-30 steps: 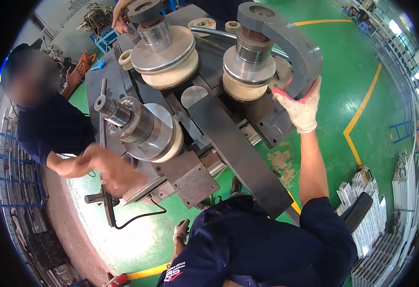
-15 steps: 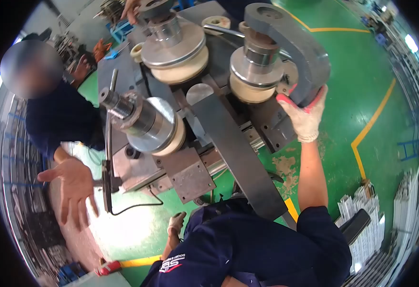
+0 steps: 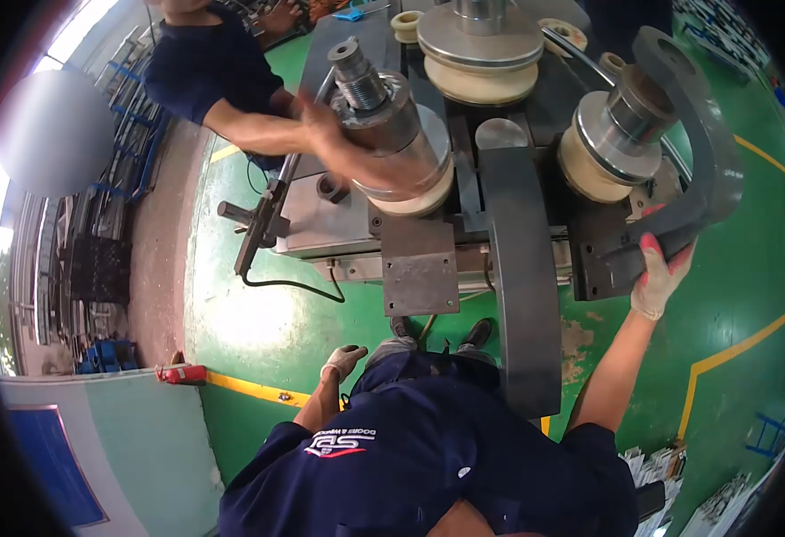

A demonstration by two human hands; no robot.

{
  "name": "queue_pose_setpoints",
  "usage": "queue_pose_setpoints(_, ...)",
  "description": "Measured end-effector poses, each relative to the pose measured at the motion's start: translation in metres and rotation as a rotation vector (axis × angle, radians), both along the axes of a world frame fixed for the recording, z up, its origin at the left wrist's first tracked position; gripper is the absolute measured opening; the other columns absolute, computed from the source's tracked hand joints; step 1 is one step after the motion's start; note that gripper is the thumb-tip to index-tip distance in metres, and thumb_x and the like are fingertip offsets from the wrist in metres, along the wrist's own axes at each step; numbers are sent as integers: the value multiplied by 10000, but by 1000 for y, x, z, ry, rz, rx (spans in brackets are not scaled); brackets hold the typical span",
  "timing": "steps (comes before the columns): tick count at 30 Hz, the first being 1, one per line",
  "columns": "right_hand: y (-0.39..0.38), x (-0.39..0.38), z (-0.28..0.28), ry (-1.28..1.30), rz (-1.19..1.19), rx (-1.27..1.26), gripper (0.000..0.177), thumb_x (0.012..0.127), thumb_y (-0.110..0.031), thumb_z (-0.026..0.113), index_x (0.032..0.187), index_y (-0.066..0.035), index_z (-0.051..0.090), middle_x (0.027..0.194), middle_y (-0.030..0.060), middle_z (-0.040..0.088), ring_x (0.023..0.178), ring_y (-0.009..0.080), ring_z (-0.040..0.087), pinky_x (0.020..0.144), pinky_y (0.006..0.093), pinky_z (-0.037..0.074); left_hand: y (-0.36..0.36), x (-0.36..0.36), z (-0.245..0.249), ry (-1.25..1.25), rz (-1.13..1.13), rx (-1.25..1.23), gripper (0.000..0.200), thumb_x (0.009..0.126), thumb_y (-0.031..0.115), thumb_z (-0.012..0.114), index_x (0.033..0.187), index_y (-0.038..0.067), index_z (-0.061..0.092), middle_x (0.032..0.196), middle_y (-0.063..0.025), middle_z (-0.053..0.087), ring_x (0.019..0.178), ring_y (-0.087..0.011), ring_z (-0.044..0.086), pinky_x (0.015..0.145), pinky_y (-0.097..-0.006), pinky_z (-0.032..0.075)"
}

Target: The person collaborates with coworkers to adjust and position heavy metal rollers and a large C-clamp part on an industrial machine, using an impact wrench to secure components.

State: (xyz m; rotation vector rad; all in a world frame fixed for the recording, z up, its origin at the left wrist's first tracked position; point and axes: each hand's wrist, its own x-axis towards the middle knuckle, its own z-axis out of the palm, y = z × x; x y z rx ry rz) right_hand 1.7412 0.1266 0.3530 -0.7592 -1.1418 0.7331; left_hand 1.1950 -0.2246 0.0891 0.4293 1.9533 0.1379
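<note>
My right hand (image 3: 665, 276), in a white glove with pink on the fingers, grips the lower end of a curved grey metal arm (image 3: 722, 170). This arm hooks round from the top of the right roller shaft (image 3: 636, 107). My left hand (image 3: 344, 360), also gloved, hangs low beside my body, its fingers loosely extended and holding nothing. Between my hands, a long dark grey beam (image 3: 525, 268) reaches from the machine towards me. A co-worker's bare hand (image 3: 366, 161), smeared by motion, is at the left roller shaft (image 3: 383, 121) with its threaded top.
Another large roller (image 3: 480, 54) stands at the back of the machine. A metal plate with holes (image 3: 420, 268) juts out at the front. At left, a bracket (image 3: 263, 224) carries a black cable. The co-worker (image 3: 200, 72) stands at the far left. A red extinguisher (image 3: 180, 374) lies near a panel.
The view has swung, shifting the machine to the right in the picture. The co-worker's hand has gone from held out, palm showing, to the left roller shaft. My right hand stays on the curved arm.
</note>
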Motion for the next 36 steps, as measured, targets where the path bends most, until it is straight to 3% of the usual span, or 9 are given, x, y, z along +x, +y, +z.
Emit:
queue_pose_setpoints(7,-26,56,-92,163,136,-185,869,988,-418,746,1613,68,388,1633,226,473,1462,352,521,1249,525,391,-21,-21,-16,34,13,0,642,904,538,728,1399,130,732,1120,-103,717,840,-177,604,731,-347,512)
queue_pose_setpoints(10,-41,69,-100,491,342,-90,900,1051,-584,616,1624,69,380,1685,238,416,1515,366,469,1247,550,391,-3,-23,16,3,30,-34,719,897,491,731,1438,20,688,1443,-209,694,1368,-331,637,1151,-402,473)
queue_pose_setpoints(14,-106,94,-97,479,154,-239,869,1094,-657,462,1588,57,445,1647,259,468,1466,432,529,1238,574,417,-8,-62,-42,-9,103,135,548,917,459,729,1322,90,754,1016,-42,662,810,-180,574,705,-319,489)
queue_pose_setpoints(17,-166,77,-108,582,-143,-340,881,1080,-712,420,1553,26,499,1615,245,516,1433,452,557,1219,591,443,7,-82,-40,-99,57,45,542,944,426,720,1371,93,724,1036,-36,678,935,-236,650,773,-342,524)
queue_pose_setpoints(21,-284,89,-237,721,-206,-451,862,1055,-758,430,1510,-42,581,1601,192,547,1383,452,579,1188,627,435,14,-170,-114,-107,-898,296,551,976,396,716,1433,92,671,1057,-22,687,1014,-251,668,813,-371,538)
queue_pose_setpoints(24,-352,-55,-247,927,-526,-669,888,1036,-753,466,1601,-68,493,1633,160,516,1440,445,504,1226,593,378,38,-196,-100,-228,-104,118,536,974,378,728,1404,62,681,1054,-9,683,932,-195,649,766,-345,523)
queue_pose_setpoints(27,-422,-146,-328,1136,-398,-904,879,1003,-824,433,1385,-45,574,1383,166,603,1164,391,575,1072,563,447,44,-244,-112,-226,-43,142,590,941,413,769,1353,-5,711,923,-47,687,749,-139,595,630,-316,479)
queue_pose_setpoints(32,-513,-313,-324,132,-124,-2073,708,992,-690,570,1302,-67,700,1290,198,708,1120,366,695,905,571,568,33,-326,-109,-154,-154,-30,363,938,366,740,1106,44,730,735,7,549,580,-128,484,518,-347,400)
queue_pose_setpoints(36,-578,-360,-320,-249,-277,-1907,652,1013,-595,659,1362,-46,687,1216,177,750,878,315,746,773,484,590,31,-364,-127,-163,-180,-143,253,953,339,731,998,97,675,756,7,532,619,-142,495,554,-346,405)
